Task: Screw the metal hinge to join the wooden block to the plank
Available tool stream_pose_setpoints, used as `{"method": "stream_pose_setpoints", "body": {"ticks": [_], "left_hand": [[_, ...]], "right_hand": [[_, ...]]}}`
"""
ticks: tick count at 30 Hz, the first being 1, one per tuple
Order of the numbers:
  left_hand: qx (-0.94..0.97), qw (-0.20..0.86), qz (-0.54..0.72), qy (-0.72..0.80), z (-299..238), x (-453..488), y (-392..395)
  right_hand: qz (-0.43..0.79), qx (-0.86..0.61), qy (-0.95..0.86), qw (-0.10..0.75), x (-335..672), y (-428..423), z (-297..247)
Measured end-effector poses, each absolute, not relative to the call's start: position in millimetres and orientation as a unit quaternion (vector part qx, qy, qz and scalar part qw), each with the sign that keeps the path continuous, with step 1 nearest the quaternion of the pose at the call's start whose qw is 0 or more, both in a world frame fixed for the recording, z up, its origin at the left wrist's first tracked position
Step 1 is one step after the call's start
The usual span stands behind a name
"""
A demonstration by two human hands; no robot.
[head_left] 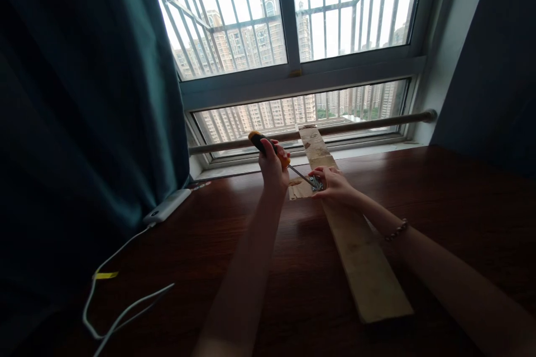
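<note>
My left hand point(274, 166) is wrapped round the black and orange handle of a screwdriver point(299, 172). The shaft slants down to the right, and its tip meets a small silvery metal fitting point(317, 182), perhaps a hinge. My right hand point(333, 184) pinches that fitting between thumb and fingers, partly covering it. Beneath lies a long wooden board point(364, 259), pointing from near me towards the window. A short wood piece point(298, 189) juts out to the left of it at the fitting. Whether a screw sits under the tip is too small to tell.
The dark reddish wooden tabletop point(201, 234) reaches the window sill. On the left are a white power strip point(167, 206), a white cable point(98, 306) and a yellow strip point(105, 275). A rail point(377, 122) crosses before the window; a dark curtain point(125, 94) hangs left.
</note>
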State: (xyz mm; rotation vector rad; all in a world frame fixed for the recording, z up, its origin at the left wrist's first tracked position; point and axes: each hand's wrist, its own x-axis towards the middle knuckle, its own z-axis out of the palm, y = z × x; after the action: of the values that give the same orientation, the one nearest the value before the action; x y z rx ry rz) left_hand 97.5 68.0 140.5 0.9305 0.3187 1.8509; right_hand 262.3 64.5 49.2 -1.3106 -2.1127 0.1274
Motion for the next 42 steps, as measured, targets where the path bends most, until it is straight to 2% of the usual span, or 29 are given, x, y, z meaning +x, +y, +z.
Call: {"method": "stream_pose_setpoints", "body": {"ticks": [30, 36, 42], "left_hand": [[0.441, 0.451, 0.758, 0.166, 137, 109, 62], [0.489, 0.436, 0.737, 0.165, 137, 113, 56], [0.559, 0.404, 0.686, 0.232, 147, 104, 52]], "right_hand": [[0.052, -0.496, -0.803, 0.325, 263, 63, 51], [0.053, -0.497, -0.804, 0.323, 262, 61, 52], [0.048, -0.495, -0.808, 0.317, 263, 63, 52]]}}
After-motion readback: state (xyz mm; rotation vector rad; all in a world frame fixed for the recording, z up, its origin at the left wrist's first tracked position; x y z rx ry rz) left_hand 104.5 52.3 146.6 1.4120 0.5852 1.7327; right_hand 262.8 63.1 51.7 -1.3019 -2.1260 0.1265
